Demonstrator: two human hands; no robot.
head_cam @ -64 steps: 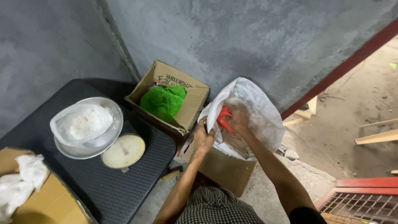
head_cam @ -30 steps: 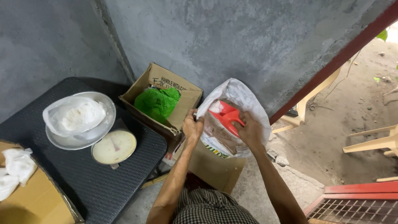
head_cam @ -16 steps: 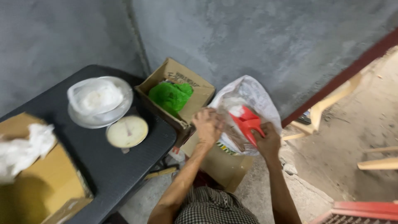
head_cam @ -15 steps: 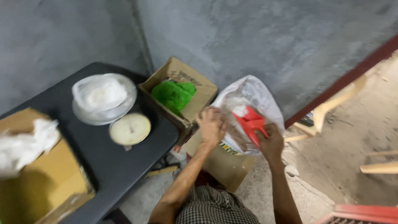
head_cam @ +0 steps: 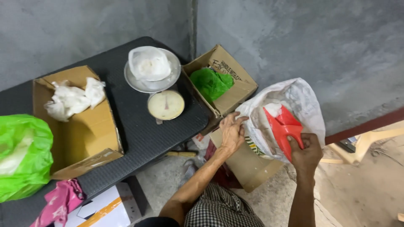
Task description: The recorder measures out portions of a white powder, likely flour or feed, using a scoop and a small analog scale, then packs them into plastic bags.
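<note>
Two hands at the white sack, red scoop inside its mouth.
Your right hand has its fingers clenched round the scoop's handle; white powder sits on the blade. Your left hand grips the sack's rim, fingers curled on the plastic. Sack rests on a cardboard box beside the bench, which carries a dial scale.
</note>
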